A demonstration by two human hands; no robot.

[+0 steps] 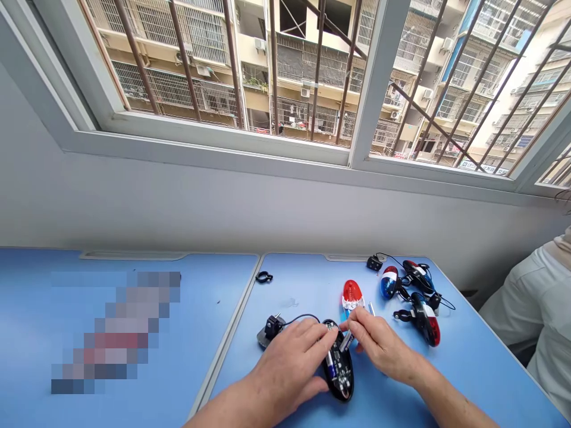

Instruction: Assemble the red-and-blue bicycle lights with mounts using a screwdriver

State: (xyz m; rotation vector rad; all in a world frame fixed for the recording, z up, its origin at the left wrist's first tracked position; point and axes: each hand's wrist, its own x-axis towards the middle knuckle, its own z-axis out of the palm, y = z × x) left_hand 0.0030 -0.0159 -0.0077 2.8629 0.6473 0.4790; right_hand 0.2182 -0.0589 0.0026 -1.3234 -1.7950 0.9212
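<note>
An opened black oval housing of a bicycle light-and-horn unit lies on the blue table, its inner side up. My left hand steadies its left edge, fingers bent over the rim. A battery sits in the housing. My right hand pinches another battery, tilted over the housing's compartment. Beyond the fingers lies a red, white and blue lens cover, its lower part hidden. A thin silver rod shows behind my right hand; whether the hand touches it, I cannot tell.
Several red-and-blue light units with black clamps and cables lie at the right. A black button piece on a cable is left of my left hand. A black ring clamp lies farther back. A person is at the right edge.
</note>
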